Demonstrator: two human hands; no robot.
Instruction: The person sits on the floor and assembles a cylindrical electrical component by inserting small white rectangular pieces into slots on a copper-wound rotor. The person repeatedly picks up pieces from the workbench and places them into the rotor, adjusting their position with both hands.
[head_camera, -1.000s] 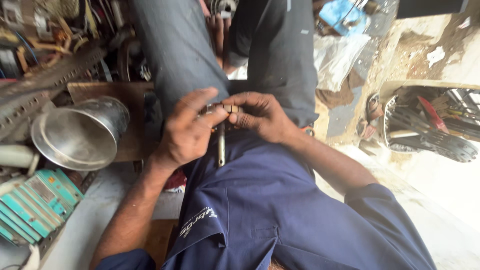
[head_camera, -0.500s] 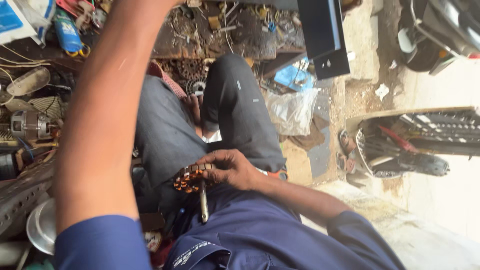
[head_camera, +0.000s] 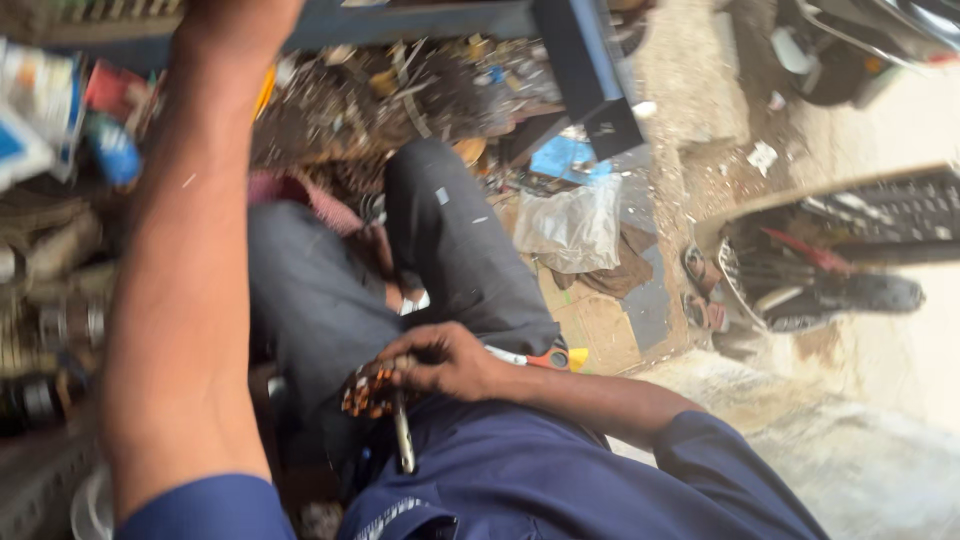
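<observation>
Right in the lap sits the copper-wound coil piece (head_camera: 368, 388), a small round part with orange-brown windings, resting against the dark blue garment (head_camera: 520, 470) just below the knees. A metal rod (head_camera: 403, 440) runs down from it, pale and slim, lying over the blue cloth. The right hand (head_camera: 445, 362) is clamped on the coil piece, fingers (head_camera: 420, 345) curled over its top edge and closed on it, wrist bent inward, forearm coming in from the right across the thigh.

Just beside that hand, an orange-handled tool (head_camera: 540, 356) pokes out from behind the wrist, lying on the grey trouser leg (head_camera: 450, 250). Both legs stretch away from the camera, knees bent.

Out past the legs, the floor (head_camera: 600, 320) is a jumble: a crumpled clear plastic bag (head_camera: 570, 225), a blue scrap behind it, flat cardboard underneath, and a heap of scrap metal bits further back. On the right stands a wheel (head_camera: 820, 280) with dark spokes, blurred.

The left arm (head_camera: 190, 270) shoots straight up along the left side, bare from a blue sleeve. The left hand (head_camera: 245, 15) reaches the top edge and is cut off there, so its fingers cannot be judged as open or closed.
</observation>
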